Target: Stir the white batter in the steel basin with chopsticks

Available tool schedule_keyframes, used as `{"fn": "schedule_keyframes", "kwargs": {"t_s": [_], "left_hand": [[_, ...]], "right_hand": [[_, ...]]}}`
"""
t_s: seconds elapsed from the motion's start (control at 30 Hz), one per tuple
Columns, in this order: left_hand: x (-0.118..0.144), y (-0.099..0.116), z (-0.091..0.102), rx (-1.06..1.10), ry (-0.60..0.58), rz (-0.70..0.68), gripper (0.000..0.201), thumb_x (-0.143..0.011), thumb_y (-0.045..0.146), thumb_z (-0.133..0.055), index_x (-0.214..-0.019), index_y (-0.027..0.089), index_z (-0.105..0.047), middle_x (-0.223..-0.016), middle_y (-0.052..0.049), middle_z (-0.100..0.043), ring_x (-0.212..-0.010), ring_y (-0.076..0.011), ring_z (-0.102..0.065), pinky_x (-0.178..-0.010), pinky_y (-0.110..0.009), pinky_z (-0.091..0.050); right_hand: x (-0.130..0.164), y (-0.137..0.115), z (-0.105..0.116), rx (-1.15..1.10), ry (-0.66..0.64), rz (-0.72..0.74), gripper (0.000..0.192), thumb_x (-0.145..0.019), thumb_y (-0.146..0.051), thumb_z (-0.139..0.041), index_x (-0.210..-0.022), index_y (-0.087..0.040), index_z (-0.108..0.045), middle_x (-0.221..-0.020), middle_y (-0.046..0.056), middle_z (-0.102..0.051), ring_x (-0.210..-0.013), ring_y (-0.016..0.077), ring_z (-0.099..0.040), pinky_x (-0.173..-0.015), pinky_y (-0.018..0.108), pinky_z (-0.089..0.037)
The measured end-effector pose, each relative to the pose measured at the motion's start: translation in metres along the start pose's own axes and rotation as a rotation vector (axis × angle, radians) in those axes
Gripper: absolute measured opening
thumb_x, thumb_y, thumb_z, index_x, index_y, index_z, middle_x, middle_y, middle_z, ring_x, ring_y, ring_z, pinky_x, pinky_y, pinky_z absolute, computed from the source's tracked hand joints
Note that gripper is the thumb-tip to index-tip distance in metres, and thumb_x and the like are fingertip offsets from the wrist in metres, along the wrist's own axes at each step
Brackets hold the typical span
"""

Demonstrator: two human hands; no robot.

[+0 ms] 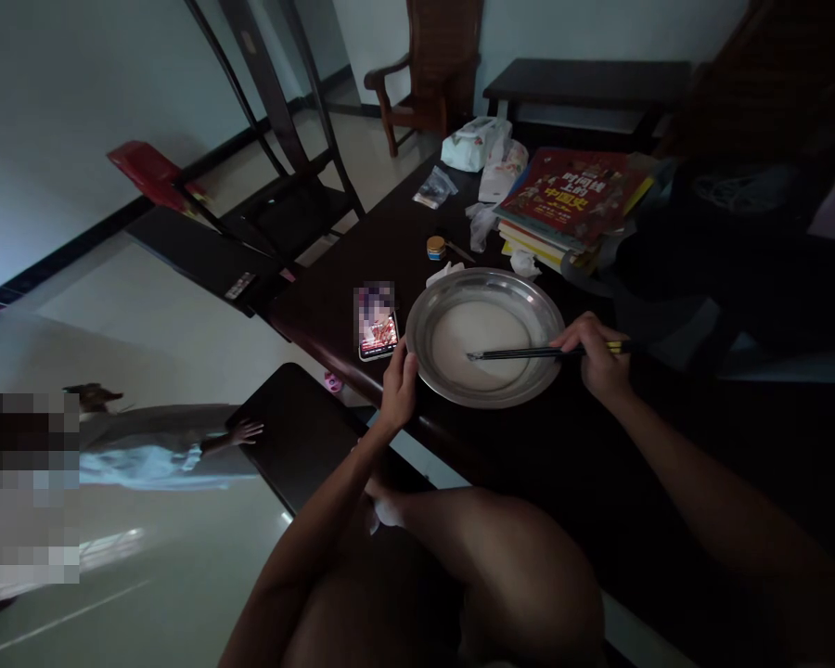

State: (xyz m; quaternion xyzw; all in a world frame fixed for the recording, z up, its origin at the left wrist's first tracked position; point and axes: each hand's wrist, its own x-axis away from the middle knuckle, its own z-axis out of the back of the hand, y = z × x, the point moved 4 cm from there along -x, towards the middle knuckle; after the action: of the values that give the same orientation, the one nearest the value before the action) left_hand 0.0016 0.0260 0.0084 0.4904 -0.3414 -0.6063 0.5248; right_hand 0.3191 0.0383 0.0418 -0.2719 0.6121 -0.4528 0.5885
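Your right hand [595,357] grips black chopsticks [529,353], tips in the steel plate [431,320] mid-frame; your left hand [398,382] clasps its rim.

Metal plate [417,357] on the desk [598,464], chopsticks [529,353] lying across it, phone [377,322] just left, stack of books [571,199] behind, chair [428,70] beyond the desk
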Motion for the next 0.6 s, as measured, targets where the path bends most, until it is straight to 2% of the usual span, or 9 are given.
{"fn": "schedule_keyframes", "kwargs": {"t_s": [0.1,0.23,0.43,0.53,0.6], "left_hand": [[-0.0002,0.0001,-0.0001,0.002,0.001,0.005,0.067,-0.098,0.069,-0.041,-0.138,0.018,-0.059,-0.142,-0.014,-0.064,-0.135,-0.0293,-0.058,-0.117,-0.044,-0.043],[0.0,0.0013,-0.0002,0.01,-0.011,0.011,0.067,-0.098,0.069,-0.041,-0.138,0.018,-0.059,-0.143,-0.014,-0.064,-0.136,-0.0292,-0.057,-0.118,-0.045,-0.042],[-0.0002,0.0013,0.0,0.005,0.003,0.009,0.067,-0.098,0.07,-0.041,-0.137,0.019,-0.059,-0.141,-0.014,-0.065,-0.133,-0.0292,-0.059,-0.115,-0.044,-0.045],[-0.0004,0.0009,-0.0006,0.014,-0.001,0.012,0.067,-0.098,0.07,-0.041,-0.137,0.019,-0.059,-0.141,-0.014,-0.065,-0.134,-0.0292,-0.059,-0.116,-0.044,-0.044],[-0.0004,0.0013,-0.0008,0.02,-0.001,0.013,0.067,-0.098,0.069,-0.042,-0.137,0.019,-0.059,-0.14,-0.014,-0.066,-0.134,-0.0292,-0.059,-0.115,-0.044,-0.045]], "right_hand": [[0.0,0.0,-0.0022,0.057,-0.035,-0.002,0.045,-0.094,-0.057,-0.057,-0.062,-0.028,-0.071,-0.067,0.001,-0.074,-0.076,0.0218,-0.065,-0.081,0.043,-0.049],[-0.0002,-0.0002,-0.0003,0.007,0.018,0.002,0.049,-0.095,-0.056,-0.056,-0.057,-0.028,-0.067,-0.065,0.0,-0.073,-0.071,0.0203,-0.062,-0.076,0.042,-0.048],[-0.0001,-0.0023,-0.0034,0.075,-0.045,-0.02,0.046,-0.093,-0.06,-0.057,-0.062,-0.029,-0.07,-0.067,0.001,-0.073,-0.078,0.0231,-0.066,-0.081,0.045,-0.05],[-0.0005,-0.0028,-0.001,0.057,0.008,-0.017,0.05,-0.094,-0.06,-0.055,-0.057,-0.028,-0.067,-0.064,0.001,-0.071,-0.072,0.0219,-0.064,-0.078,0.044,-0.05],[-0.0005,-0.0023,-0.0014,0.032,-0.005,-0.014,0.05,-0.094,-0.06,-0.055,-0.056,-0.028,-0.066,-0.063,0.001,-0.071,-0.07,0.0216,-0.064,-0.077,0.044,-0.05]]}}
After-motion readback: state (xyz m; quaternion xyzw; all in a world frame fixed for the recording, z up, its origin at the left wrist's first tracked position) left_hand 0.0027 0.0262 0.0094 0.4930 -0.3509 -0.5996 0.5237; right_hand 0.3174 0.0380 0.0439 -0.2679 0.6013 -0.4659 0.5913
